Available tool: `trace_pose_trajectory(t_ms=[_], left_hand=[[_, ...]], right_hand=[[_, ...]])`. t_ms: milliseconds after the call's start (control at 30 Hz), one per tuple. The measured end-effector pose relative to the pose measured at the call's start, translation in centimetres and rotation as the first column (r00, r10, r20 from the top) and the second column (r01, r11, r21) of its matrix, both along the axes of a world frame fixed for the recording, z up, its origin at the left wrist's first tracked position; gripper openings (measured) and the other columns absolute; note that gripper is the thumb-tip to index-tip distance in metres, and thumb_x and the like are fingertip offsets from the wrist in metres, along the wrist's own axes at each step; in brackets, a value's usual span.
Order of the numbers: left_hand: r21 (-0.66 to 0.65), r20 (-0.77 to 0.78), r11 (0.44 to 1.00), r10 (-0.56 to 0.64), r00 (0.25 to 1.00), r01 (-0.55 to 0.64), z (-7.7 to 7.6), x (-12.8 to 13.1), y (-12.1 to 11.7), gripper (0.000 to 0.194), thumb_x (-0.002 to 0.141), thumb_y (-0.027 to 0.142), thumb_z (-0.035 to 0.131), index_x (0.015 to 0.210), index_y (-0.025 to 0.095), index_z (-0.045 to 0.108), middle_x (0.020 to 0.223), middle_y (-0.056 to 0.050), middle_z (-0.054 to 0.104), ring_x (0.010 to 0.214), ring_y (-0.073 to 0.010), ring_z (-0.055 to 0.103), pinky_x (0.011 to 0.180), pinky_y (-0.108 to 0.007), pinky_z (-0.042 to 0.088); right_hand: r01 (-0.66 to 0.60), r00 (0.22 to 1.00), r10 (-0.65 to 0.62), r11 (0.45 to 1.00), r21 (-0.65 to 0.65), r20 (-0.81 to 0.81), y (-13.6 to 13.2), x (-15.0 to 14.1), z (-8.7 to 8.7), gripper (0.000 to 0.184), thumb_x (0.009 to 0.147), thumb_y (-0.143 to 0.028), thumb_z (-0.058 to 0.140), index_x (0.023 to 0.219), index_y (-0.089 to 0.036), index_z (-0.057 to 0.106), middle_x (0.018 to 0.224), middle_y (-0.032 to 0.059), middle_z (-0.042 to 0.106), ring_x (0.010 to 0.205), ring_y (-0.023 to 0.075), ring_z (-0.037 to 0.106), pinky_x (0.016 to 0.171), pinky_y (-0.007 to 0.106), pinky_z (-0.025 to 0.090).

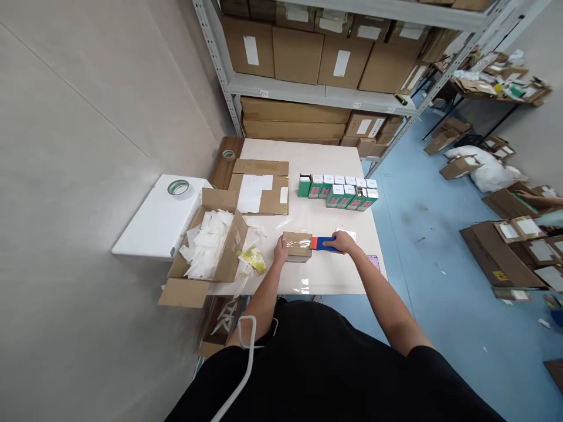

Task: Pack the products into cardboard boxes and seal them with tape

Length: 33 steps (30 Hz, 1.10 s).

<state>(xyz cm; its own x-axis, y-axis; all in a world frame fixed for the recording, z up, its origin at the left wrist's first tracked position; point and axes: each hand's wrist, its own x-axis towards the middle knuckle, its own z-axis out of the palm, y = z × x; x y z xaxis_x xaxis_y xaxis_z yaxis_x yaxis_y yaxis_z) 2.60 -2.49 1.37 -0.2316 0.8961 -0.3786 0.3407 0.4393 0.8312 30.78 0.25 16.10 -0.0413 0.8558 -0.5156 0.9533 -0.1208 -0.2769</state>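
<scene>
A small brown cardboard box (pixel 297 244) with shiny clear tape along its top rests near the table's front edge. My left hand (pixel 280 251) grips its left end, fingers closed against the side. On the opposite side, my right hand (pixel 343 242) is closed around a blue tape dispenser (pixel 325 243) with an orange end. That orange end meets the box's right edge. Partly behind the right hand lies a small white item (pixel 348 233), too hidden to name. A phone-like item with a pink screen (pixel 374 262) lies beside my right forearm.
Green-and-white boxes (pixel 347 193) stand in rows at the table's back right. A flattened carton (pixel 261 187) lies back left. An open carton (pixel 237 246) of white packing pieces stands left, near crumpled yellow tape (pixel 253 259). Shelving (pixel 325 94) with cartons rises behind.
</scene>
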Motion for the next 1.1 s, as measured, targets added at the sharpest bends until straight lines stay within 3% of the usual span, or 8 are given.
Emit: trace_pose_trajectory(t_ms=[300, 467, 767, 1000, 1100], left_hand=[[0.008, 0.028, 0.999, -0.032, 0.999, 0.032, -0.4, 0.9, 0.1, 0.052, 0.106, 0.048, 0.035, 0.146, 0.023, 0.055, 0.141, -0.010, 0.068, 0.133, -0.0277, 0.061, 0.115, -0.042, 0.044], [0.040, 0.078, 0.999, -0.026, 0.997, 0.023, -0.6, 0.7, 0.8, 0.053, 0.104, 0.055, 0.039, 0.138, 0.022, 0.061, 0.135, -0.012, 0.070, 0.130, -0.0315, 0.062, 0.114, -0.046, 0.044], [0.079, 0.146, 0.996, -0.042, 0.988, 0.030, -0.9, -1.4, 2.1, 0.052, 0.101, 0.059, 0.041, 0.122, 0.021, 0.070, 0.125, -0.013, 0.074, 0.120, -0.0311, 0.066, 0.109, -0.046, 0.048], [0.124, 0.336, 0.989, 0.029, 0.941, -0.075, -1.8, -4.7, 2.3, 0.062, 0.099, 0.065, 0.044, 0.115, 0.013, 0.073, 0.122, -0.015, 0.075, 0.121, -0.0300, 0.067, 0.108, -0.042, 0.051], [0.110, 0.346, 0.988, 0.061, 0.936, -0.105, -1.8, -5.9, 2.3, 0.062, 0.100, 0.064, 0.043, 0.117, 0.012, 0.073, 0.125, -0.016, 0.075, 0.124, -0.0292, 0.066, 0.108, -0.041, 0.051]], right_hand=[[0.124, 0.992, -0.124, 0.992, -0.011, -0.030, -2.0, 5.0, -1.4, 0.045, 0.080, -0.063, 0.075, 0.077, -0.019, 0.072, 0.079, 0.0052, 0.073, 0.075, 0.0191, 0.066, 0.058, 0.025, 0.037], [0.161, 0.987, -0.161, 0.987, 0.014, 0.010, -2.5, 5.6, -1.9, 0.042, 0.082, -0.060, 0.075, 0.083, -0.018, 0.074, 0.086, 0.0068, 0.074, 0.080, 0.0199, 0.067, 0.060, 0.025, 0.037], [0.187, 0.982, -0.186, 0.982, 0.004, -0.038, -2.7, 3.0, -3.1, 0.040, 0.086, -0.057, 0.072, 0.083, -0.017, 0.073, 0.087, 0.0070, 0.075, 0.078, 0.0200, 0.067, 0.061, 0.025, 0.038], [0.204, 0.967, -0.199, 0.979, 0.018, -0.157, -2.2, -0.8, -4.2, 0.041, 0.086, -0.058, 0.070, 0.076, -0.018, 0.068, 0.078, 0.0024, 0.071, 0.074, 0.0172, 0.065, 0.061, 0.023, 0.040], [0.189, 0.967, -0.181, 0.982, 0.028, -0.178, -1.8, -2.3, -4.4, 0.041, 0.086, -0.059, 0.069, 0.076, -0.019, 0.067, 0.076, 0.0013, 0.070, 0.074, 0.0167, 0.064, 0.061, 0.023, 0.040]])
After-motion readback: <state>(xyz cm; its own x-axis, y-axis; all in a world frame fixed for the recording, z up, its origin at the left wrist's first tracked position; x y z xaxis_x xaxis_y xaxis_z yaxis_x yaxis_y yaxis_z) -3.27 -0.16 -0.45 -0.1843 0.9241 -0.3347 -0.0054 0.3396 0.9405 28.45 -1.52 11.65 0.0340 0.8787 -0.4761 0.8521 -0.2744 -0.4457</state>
